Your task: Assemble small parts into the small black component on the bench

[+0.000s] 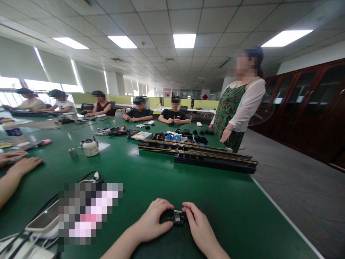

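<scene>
A small black device (178,217) with some light-coloured detail on top rests on the green table near its front edge. My left hand (154,220) is curved around the device's left side, its thumb and fingertips gripping that side. On the other side, my right hand (198,226) has its fingers slightly bent and close together, with the fingertips at the device's right edge. The right thumb is hidden, and whether these fingers press on the device is unclear.
Phones and cables (44,219) lie to the left, near another person's hands (23,165). Beyond are a white jar (91,148), a metal cylinder (72,153) and long black rails (215,163) with thin rods. A person (237,104) stands back right; several others sit around the table.
</scene>
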`<state>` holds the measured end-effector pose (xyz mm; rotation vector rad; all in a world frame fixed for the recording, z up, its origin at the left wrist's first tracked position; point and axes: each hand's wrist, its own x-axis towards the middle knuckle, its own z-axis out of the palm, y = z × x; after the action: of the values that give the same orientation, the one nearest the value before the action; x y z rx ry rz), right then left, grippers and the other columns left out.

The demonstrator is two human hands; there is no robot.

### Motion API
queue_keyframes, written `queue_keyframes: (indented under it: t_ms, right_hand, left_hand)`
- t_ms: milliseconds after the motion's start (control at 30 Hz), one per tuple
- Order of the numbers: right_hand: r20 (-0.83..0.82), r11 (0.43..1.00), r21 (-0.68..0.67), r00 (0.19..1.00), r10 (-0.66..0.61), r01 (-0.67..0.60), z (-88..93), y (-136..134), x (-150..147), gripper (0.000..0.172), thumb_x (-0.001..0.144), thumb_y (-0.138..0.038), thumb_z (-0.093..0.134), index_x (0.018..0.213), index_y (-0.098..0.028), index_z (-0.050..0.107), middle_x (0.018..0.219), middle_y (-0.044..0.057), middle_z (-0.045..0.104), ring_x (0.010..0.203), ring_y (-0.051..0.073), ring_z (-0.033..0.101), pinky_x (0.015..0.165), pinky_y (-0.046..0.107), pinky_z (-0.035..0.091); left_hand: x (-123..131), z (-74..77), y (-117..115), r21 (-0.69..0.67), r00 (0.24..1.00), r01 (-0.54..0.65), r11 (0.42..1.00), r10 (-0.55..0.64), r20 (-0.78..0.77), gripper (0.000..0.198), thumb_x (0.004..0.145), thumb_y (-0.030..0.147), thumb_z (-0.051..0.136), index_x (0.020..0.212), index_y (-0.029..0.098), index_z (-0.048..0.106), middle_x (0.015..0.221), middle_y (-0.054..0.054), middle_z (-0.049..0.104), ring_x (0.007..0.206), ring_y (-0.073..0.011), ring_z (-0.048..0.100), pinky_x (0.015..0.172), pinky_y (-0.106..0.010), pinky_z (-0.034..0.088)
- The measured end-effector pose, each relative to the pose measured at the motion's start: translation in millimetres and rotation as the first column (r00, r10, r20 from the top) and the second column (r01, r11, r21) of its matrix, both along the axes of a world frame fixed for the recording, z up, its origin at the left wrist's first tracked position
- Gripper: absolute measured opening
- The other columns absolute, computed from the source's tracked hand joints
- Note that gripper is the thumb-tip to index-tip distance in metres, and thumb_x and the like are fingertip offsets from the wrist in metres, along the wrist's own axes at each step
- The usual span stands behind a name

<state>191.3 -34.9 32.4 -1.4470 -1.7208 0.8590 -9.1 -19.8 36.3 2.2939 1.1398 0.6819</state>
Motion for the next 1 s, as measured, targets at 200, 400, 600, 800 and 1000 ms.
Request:
queue_keyframes:
  t_ms: [200, 400, 600, 800, 1000]
  right_hand:
    - [0.004, 1.0, 0.001, 1.0, 0.005, -0.005, 0.0, 0.0, 0.0, 0.034, 0.087, -0.04, 0.035, 0.102, -0.021, 0.059, 0.098, 0.007, 0.068, 0.095, 0.02, 0.062, 0.084, 0.029, 0.045]
    - [-0.008, 1.0, 0.017, 1.0, -0.004, 0.004, -1.6, 0.3, 0.4, 0.032, 0.087, -0.039, 0.036, 0.1, -0.022, 0.06, 0.096, 0.006, 0.069, 0.093, 0.02, 0.063, 0.083, 0.029, 0.046]
    - [0.009, 1.0, 0.005, 1.0, -0.001, 0.001, -2.3, 1.3, 0.7, 0.034, 0.087, -0.04, 0.035, 0.102, -0.021, 0.059, 0.098, 0.006, 0.068, 0.096, 0.02, 0.062, 0.085, 0.029, 0.045]
    - [-0.001, 1.0, 0.009, 1.0, -0.004, 0.004, 0.0, 0.5, 0.0, 0.033, 0.086, -0.039, 0.036, 0.101, -0.021, 0.06, 0.097, 0.007, 0.069, 0.094, 0.02, 0.063, 0.084, 0.029, 0.045]
    - [0.029, 0.999, 0.038, 0.999, 0.038, -0.039, 4.1, -1.1, -1.0, 0.031, 0.086, -0.038, 0.039, 0.101, -0.022, 0.061, 0.101, 0.006, 0.067, 0.097, 0.02, 0.06, 0.087, 0.03, 0.044]
  left_hand:
    - [0.0, 0.0, 0.6, -0.008, 1.0, -0.004, 1.0, 0.004, 0.007, 0.038, 0.07, 0.019, 0.063, 0.107, 0.024, 0.057, 0.107, -0.004, 0.058, 0.102, -0.0235, 0.049, 0.092, -0.034, 0.037]
    - [-0.6, -1.0, 0.8, -0.001, 1.0, 0.001, 1.0, -0.001, -0.002, 0.04, 0.07, 0.019, 0.061, 0.109, 0.025, 0.056, 0.108, -0.004, 0.058, 0.103, -0.0242, 0.048, 0.092, -0.035, 0.037]
    - [-0.7, -0.5, 0.7, -0.013, 1.0, -0.003, 1.0, 0.003, 0.007, 0.041, 0.07, 0.02, 0.062, 0.11, 0.025, 0.056, 0.108, -0.004, 0.058, 0.103, -0.0245, 0.049, 0.093, -0.035, 0.037]
    - [-1.3, -0.5, 1.3, -0.015, 1.0, -0.001, 1.0, 0.001, 0.012, 0.04, 0.07, 0.021, 0.063, 0.11, 0.024, 0.056, 0.109, -0.004, 0.058, 0.103, -0.0239, 0.049, 0.092, -0.034, 0.037]
    - [-1.9, -1.3, 1.7, -0.01, 1.0, 0.004, 1.0, -0.004, 0.01, 0.039, 0.071, 0.02, 0.063, 0.11, 0.023, 0.056, 0.109, -0.004, 0.058, 0.104, -0.0232, 0.049, 0.093, -0.033, 0.037]
